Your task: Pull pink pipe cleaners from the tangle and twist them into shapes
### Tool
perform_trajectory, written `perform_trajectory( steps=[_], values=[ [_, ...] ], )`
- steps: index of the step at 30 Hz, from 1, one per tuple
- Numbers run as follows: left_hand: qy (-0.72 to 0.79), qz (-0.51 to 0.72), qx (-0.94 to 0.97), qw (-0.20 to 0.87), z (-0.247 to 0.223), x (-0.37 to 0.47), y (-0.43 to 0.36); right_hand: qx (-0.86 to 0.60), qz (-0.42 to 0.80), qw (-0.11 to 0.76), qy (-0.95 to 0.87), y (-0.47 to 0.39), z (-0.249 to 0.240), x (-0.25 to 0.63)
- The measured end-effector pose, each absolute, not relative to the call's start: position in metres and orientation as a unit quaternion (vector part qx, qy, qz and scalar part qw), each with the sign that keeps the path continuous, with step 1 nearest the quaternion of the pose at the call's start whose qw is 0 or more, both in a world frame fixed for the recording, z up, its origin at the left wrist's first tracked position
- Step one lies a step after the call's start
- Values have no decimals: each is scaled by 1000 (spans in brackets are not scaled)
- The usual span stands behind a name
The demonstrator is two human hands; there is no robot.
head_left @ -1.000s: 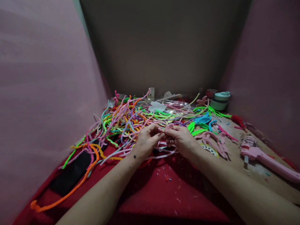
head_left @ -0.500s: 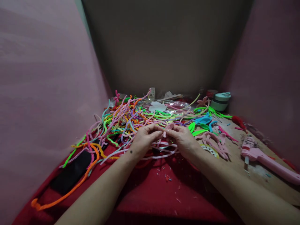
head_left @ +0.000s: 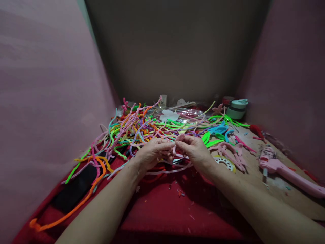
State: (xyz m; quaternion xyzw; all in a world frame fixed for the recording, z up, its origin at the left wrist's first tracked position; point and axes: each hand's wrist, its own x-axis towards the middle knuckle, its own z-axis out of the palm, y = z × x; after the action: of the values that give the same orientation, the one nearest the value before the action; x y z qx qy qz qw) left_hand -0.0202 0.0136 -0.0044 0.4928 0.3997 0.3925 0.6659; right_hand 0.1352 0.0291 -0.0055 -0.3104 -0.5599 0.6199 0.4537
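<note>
Between my two hands is a small pale pink pipe cleaner piece point(head_left: 174, 151), bent over with a short end hanging down. My left hand point(head_left: 153, 151) is closed, its thumb and fingers pinching at the left side of the piece. My right hand point(head_left: 194, 149) pinches it from the right, with a pink loop showing above the fingertips. Fingers cover much of the piece. Just below the hands, pale pink pipe cleaners point(head_left: 175, 170) lie on the red cloth point(head_left: 162, 210), with a shiny metal bit partly hidden among them.
A tangled heap of coloured pipe cleaners point(head_left: 142, 127) lies behind my hands. On the right are a pink glue gun point(head_left: 281, 169), a yellow-edged tape roll point(head_left: 225, 163), green leaf shapes point(head_left: 210, 140) and a mint-lidded container point(head_left: 237, 109). A black phone-like slab point(head_left: 73, 191) lies left.
My left hand has turned, its fingers now reaching lower under the pink piece. Both hands appear slightly left and lower, and the whole view has shifted a little.
</note>
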Motion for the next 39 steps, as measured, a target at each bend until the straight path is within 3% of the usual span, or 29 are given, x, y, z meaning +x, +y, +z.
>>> perform_trajectory(
  steps=[6,16,24,30,39],
  values=[
    [433,411,503,624,-2,-17,11,-314,607,441,-582,30,-5,137],
    [399,447,475,644,1,-14,9,-248,743,313,-537,32,-14,138],
    [416,522,455,590,3,-8,7,-242,704,364,-561,30,-13,135],
    [416,466,468,625,5,-15,9,-269,696,339,-573,29,-6,138],
    [471,515,529,482,8,-8,3,-291,683,328,-585,31,-7,138]
  ],
)
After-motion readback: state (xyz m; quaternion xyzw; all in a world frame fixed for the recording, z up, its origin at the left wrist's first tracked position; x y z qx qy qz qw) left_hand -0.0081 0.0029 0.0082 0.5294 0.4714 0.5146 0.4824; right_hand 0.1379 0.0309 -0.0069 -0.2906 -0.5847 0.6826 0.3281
